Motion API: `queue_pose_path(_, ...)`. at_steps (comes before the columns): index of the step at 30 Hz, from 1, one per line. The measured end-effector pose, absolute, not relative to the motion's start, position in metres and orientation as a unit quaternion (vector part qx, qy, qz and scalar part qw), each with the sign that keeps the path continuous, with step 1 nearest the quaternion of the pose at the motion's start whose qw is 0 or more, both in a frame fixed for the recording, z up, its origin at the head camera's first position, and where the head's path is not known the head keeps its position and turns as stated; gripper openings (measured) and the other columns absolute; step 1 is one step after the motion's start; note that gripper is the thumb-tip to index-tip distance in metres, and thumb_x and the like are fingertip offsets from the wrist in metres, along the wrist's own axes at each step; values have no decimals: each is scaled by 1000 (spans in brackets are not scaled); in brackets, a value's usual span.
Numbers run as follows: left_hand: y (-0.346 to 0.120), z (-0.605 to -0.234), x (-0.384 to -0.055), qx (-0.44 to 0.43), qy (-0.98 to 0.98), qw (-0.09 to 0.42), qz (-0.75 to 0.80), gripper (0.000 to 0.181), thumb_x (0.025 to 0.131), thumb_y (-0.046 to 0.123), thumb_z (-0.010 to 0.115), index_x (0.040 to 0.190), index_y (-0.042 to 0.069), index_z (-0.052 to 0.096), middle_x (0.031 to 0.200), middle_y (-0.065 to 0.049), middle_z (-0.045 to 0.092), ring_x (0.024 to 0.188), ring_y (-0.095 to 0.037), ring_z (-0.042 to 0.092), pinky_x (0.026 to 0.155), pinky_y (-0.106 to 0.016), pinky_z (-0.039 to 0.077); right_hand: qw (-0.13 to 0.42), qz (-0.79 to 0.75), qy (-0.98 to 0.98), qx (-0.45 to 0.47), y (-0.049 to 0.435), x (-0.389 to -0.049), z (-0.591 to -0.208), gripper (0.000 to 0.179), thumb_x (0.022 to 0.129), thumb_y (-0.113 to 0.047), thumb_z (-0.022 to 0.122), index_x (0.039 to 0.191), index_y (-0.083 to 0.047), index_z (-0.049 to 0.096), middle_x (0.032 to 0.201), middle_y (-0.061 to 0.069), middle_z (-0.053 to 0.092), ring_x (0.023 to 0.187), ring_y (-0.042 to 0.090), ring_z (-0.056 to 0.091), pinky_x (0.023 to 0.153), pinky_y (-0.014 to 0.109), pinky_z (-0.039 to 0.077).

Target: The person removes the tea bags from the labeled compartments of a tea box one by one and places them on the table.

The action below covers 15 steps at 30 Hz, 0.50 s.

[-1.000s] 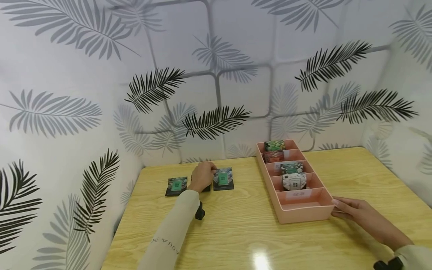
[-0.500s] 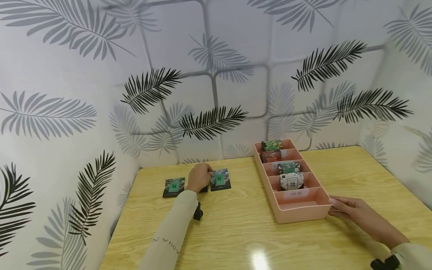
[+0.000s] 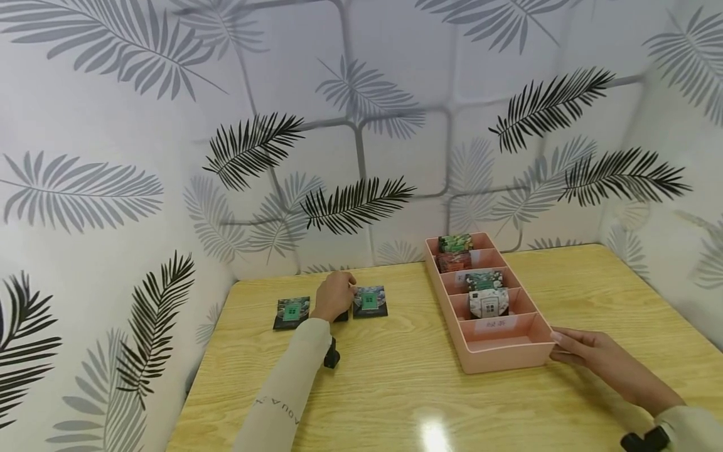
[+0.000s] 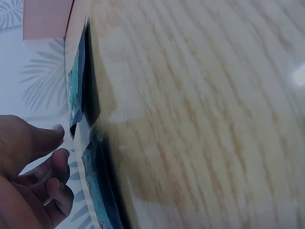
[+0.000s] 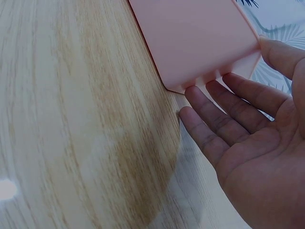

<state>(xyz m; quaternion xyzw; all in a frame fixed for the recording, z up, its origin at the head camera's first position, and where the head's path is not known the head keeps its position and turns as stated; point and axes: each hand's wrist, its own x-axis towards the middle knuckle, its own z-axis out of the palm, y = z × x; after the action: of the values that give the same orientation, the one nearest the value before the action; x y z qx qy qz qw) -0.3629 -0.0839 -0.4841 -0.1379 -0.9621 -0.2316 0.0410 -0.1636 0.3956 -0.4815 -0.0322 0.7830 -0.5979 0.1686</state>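
Observation:
My left hand [image 3: 333,295] is over the row of dark tea sachets with green labels at the table's left. Its thumb and curled fingers stand apart with nothing between them in the left wrist view, beside the right-hand sachet [image 3: 369,302]. The middle sachet [image 3: 342,317] is mostly hidden beneath that hand; the left-hand sachet [image 3: 292,312] lies in full sight. At the near right corner of a pink divided box [image 3: 508,359], my right hand [image 3: 604,364] holds on, its thumb at the rim and several fingertips against the outer wall [image 5: 200,43].
Several sachets stand in the box's back compartments, among them a white one [image 3: 489,304] and a red one [image 3: 454,261]. A paper label [image 3: 495,324] is on the front divider. The wooden table [image 3: 395,383] meets a leaf-patterned backdrop [image 3: 395,150] behind.
The right-hand sachet was tilted against my left fingers; now it lies lower and flatter, let go. My right hand keeps its place on the box. The head view has shifted slightly.

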Motion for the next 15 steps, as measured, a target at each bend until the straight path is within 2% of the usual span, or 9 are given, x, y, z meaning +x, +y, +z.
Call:
queue_pose_path(8, -73, -473, -359, -182, -956, 48, -226, 22, 96, 20, 59, 111, 8, 69, 91, -2, 67, 65, -10, 59, 53, -28, 48, 167, -592, 787, -32, 396, -163, -480, 67, 104, -34, 41, 143, 16, 21, 133, 16, 52, 109, 10, 61, 89, 26, 48)
queue_pose_path(12, -62, -465, -353, -194, -952, 51, -233, 21, 96, 25, 59, 107, 11, 70, 86, 2, 65, 63, -8, 56, 53, -27, 46, 165, -594, 786, -40, 396, -163, -479, 66, 104, -33, 41, 143, 17, 21, 130, 11, 55, 108, 10, 61, 88, 22, 48)
queue_pose_path(15, -53, -460, -348, -211, -944, 58, -247, 17, 96, 25, 60, 104, 13, 70, 85, 3, 64, 62, -7, 55, 53, -26, 46, 168, -591, 788, -40, 395, -163, -479, 66, 104, -33, 40, 143, 16, 21, 130, 12, 55, 109, 11, 61, 87, 20, 47)
